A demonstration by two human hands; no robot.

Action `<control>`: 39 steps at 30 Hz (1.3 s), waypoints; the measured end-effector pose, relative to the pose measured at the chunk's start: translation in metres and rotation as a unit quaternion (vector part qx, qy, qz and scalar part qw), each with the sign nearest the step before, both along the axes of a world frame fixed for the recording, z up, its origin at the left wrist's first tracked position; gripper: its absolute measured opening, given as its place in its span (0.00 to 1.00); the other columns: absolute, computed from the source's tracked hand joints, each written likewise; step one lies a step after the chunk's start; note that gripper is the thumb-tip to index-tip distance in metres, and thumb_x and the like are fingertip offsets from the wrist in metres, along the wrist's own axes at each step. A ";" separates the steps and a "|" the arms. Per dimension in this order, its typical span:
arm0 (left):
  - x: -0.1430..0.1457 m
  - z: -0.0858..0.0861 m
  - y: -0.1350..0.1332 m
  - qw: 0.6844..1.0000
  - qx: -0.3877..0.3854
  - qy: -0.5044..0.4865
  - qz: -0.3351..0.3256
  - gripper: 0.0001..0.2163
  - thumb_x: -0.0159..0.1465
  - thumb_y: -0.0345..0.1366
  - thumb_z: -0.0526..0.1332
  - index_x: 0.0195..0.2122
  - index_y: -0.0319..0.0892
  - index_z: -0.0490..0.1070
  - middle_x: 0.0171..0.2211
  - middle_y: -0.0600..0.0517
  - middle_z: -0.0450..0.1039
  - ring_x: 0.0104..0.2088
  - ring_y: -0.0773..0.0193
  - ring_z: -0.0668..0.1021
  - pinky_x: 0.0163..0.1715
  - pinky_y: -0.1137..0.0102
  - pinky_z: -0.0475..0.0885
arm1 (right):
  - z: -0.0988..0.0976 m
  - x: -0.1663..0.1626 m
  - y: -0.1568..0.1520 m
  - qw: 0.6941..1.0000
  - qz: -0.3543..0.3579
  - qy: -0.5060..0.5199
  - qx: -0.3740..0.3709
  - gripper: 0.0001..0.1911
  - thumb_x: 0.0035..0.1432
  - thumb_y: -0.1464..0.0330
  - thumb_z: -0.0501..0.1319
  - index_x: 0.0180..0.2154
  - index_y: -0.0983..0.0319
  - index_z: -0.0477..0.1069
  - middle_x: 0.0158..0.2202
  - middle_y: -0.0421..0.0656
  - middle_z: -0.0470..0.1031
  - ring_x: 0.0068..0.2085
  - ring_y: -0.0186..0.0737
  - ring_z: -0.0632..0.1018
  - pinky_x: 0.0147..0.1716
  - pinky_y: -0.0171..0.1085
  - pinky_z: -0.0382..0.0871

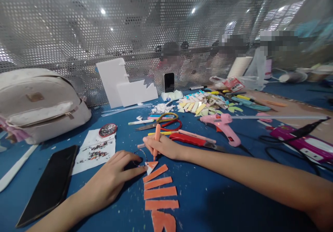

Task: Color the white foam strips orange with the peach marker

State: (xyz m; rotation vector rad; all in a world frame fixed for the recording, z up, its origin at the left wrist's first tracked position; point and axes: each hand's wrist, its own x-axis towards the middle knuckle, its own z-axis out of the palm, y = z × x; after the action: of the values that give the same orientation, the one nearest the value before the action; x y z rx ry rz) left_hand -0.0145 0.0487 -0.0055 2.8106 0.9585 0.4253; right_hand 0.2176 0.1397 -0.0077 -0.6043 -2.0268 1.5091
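Note:
My right hand is closed round an orange marker pen, held upright with its tip on a small triangular foam piece. My left hand lies on the blue table with its fingertips pressing the left edge of that piece; its fingers are curled together. Below the piece runs a column of several orange foam strips, ending in a larger orange shape at the bottom edge.
A black phone and a sheet with sequins lie at left, beside a beige backpack. Scissors, a red cutter, a pink glue gun, white foam board and foam scraps lie beyond. A perforated metal screen closes off the back.

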 end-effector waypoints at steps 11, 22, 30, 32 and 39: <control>-0.001 -0.001 -0.001 1.000 -0.009 0.005 -0.005 0.26 0.70 0.23 0.44 0.65 0.52 0.59 0.58 0.44 0.62 0.55 0.55 0.67 0.51 0.58 0.70 | 0.000 0.000 0.001 1.000 0.008 -0.010 -0.006 0.33 0.68 0.48 0.51 0.16 0.60 0.58 0.16 0.36 0.60 0.22 0.33 0.64 0.30 0.37 0.62; 0.002 0.001 0.000 1.000 0.003 -0.003 0.000 0.24 0.71 0.25 0.44 0.63 0.52 0.63 0.57 0.44 0.65 0.53 0.55 0.69 0.50 0.58 0.71 | 0.001 0.000 0.001 1.000 0.008 -0.001 0.004 0.34 0.68 0.46 0.50 0.16 0.60 0.57 0.17 0.37 0.60 0.23 0.33 0.64 0.30 0.36 0.60; 0.002 0.001 0.000 1.000 0.007 -0.004 -0.002 0.25 0.70 0.24 0.45 0.64 0.52 0.62 0.57 0.44 0.65 0.54 0.56 0.70 0.50 0.59 0.72 | -0.002 0.000 0.003 1.000 0.020 -0.006 0.004 0.35 0.67 0.45 0.50 0.16 0.61 0.59 0.17 0.37 0.61 0.23 0.33 0.64 0.29 0.36 0.62; 0.001 0.001 0.000 1.000 0.006 -0.005 0.000 0.24 0.70 0.24 0.44 0.64 0.52 0.62 0.57 0.44 0.65 0.54 0.56 0.70 0.50 0.59 0.72 | -0.001 0.000 0.003 1.000 0.020 -0.008 0.005 0.33 0.66 0.45 0.52 0.18 0.61 0.61 0.19 0.37 0.63 0.23 0.32 0.65 0.30 0.36 0.63; 0.001 0.001 0.000 1.000 0.004 -0.004 -0.002 0.25 0.70 0.24 0.44 0.64 0.51 0.62 0.56 0.44 0.66 0.53 0.56 0.70 0.50 0.59 0.72 | 0.002 0.000 0.001 0.999 0.023 -0.022 -0.003 0.33 0.66 0.46 0.53 0.18 0.62 0.61 0.19 0.37 0.65 0.23 0.32 0.65 0.29 0.35 0.63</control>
State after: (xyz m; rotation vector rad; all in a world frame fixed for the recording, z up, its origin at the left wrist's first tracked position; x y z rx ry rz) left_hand -0.0138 0.0488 -0.0043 2.8143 0.9500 0.4410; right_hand 0.2180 0.1411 -0.0055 -0.6025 -2.0841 1.5404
